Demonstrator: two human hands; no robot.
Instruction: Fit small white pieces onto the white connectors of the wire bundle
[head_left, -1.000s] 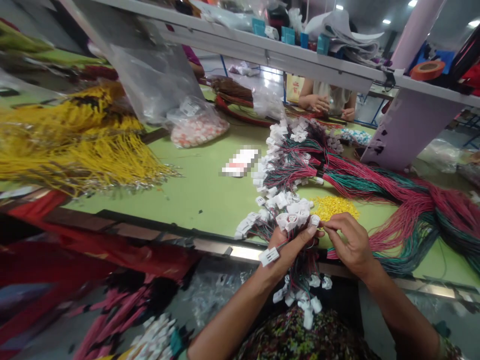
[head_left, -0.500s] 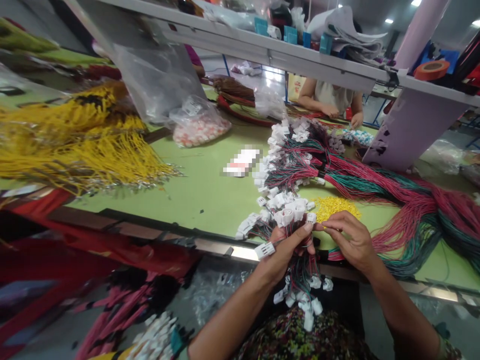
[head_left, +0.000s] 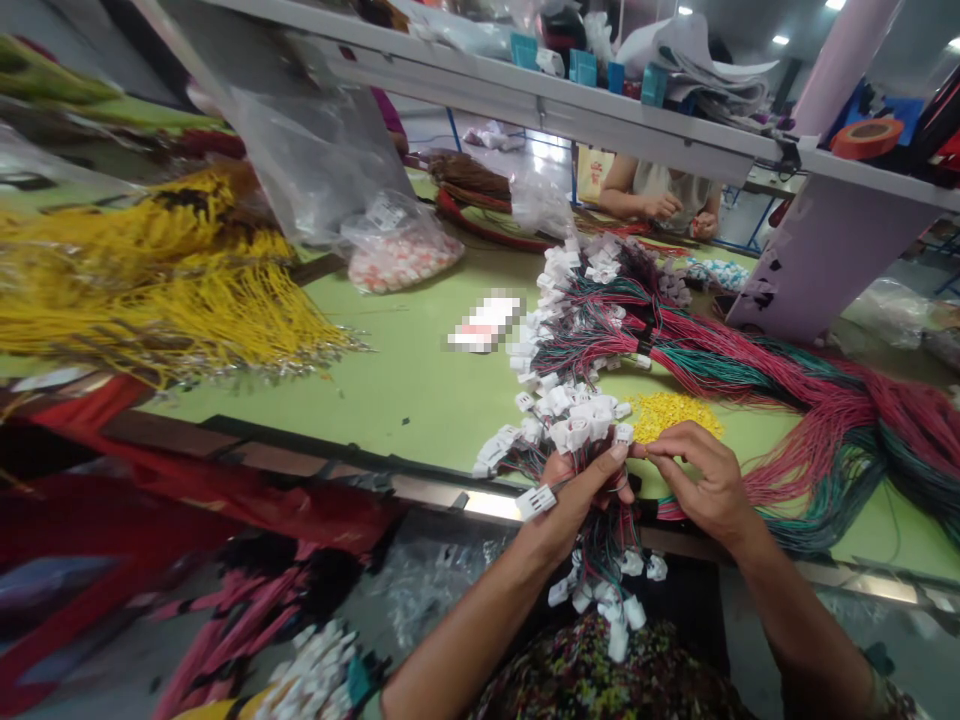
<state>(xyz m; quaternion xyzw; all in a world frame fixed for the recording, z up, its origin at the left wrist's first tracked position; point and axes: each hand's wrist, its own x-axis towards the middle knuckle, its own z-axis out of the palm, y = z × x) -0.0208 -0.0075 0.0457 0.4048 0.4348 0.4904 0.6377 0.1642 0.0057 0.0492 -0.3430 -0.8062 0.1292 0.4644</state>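
At green desk (head_left: pixel 405 400), lower right of centre: grasping wired white connectors (head_left: pixel 574 432) in left hand (head_left: pixel 581 492), pinching tiny, barely visible piece (head_left: pixel 646 451) in right hand (head_left: pixel 701 482), near yellow bits (head_left: pixel 673 414).

Connector leads (head_left: pixel 577 432) in left hand (head_left: pixel 579 492); parts heap (head_left: pixel 681 414) on table (head_left: pixel 375 400), 2 o'clock from hand; bagged parts (head_left: pixel 401 264), 11 o'clock.

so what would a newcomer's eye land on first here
Probably the yellow wires heaped on the table's left. Next, the red and green wires sprawled across the right, white connectors clustered at their left ends. Nearest the viewer, the left hand holds more connectors beside the right hand.
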